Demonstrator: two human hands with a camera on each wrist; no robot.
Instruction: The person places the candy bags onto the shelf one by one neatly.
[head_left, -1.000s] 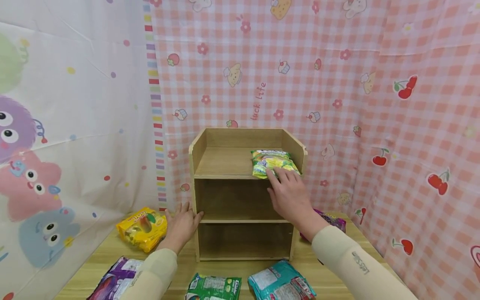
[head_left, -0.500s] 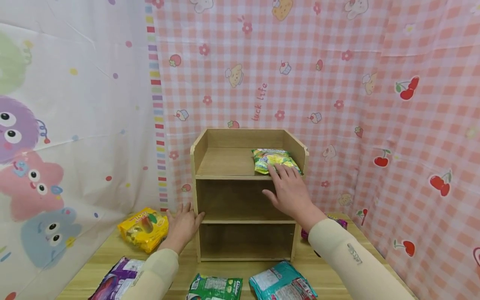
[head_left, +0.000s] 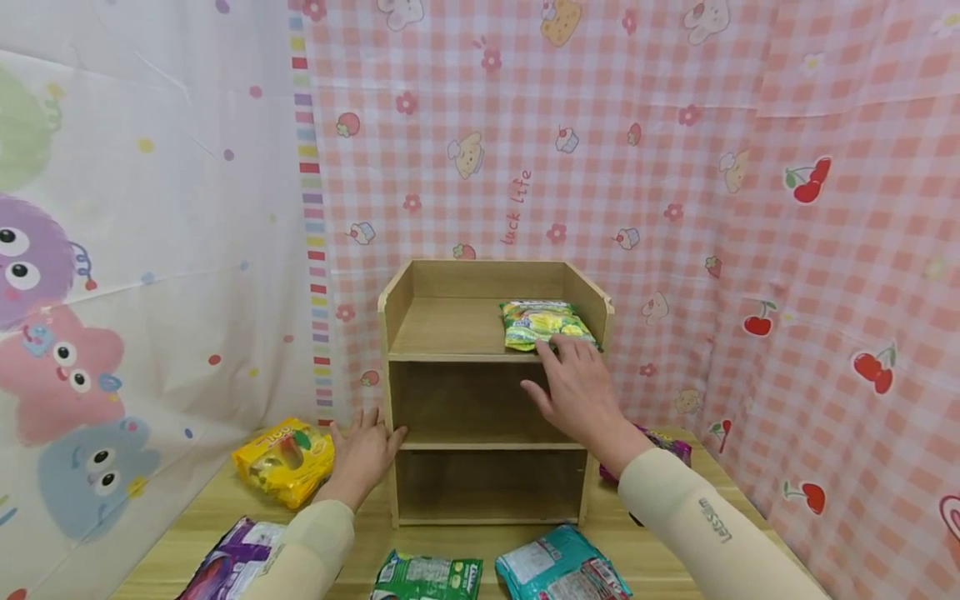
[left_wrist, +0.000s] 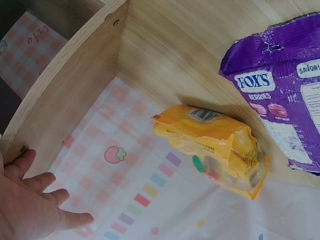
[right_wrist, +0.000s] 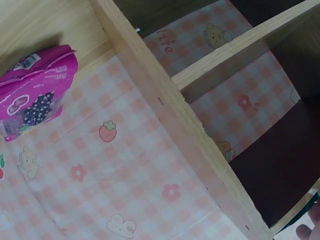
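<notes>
- The fingers of the right hand (head_left: 577, 390) are extended and slightly bent over the near edge of a small green-and-yellow plastic snack bag (head_left: 542, 323), the thumb held away from it; they seem to rest on it without pinching.
- That bag lies flat on the right part of the top tier of a pale wooden three-tier rack (head_left: 446, 329), close to the right side wall.
- It should be light and soft, with a slick, crinkly film that may slide easily on bare wood; its contents are hidden, so how fragile they are cannot be told.
- The best hold looks to be the near edge, thumb below and fingers above, or a flat push from the fingertips.
- The right hand is palm-down, its wrist in front of the rack's right side, the forearm in a cream sleeve (head_left: 708, 521) slanting in from the lower right.
- The left hand (head_left: 363, 450) has its fingers spread and grips nothing; its thumb touches the rack's left side panel, near a bright yellow plastic packet (head_left: 285, 462).
</notes>
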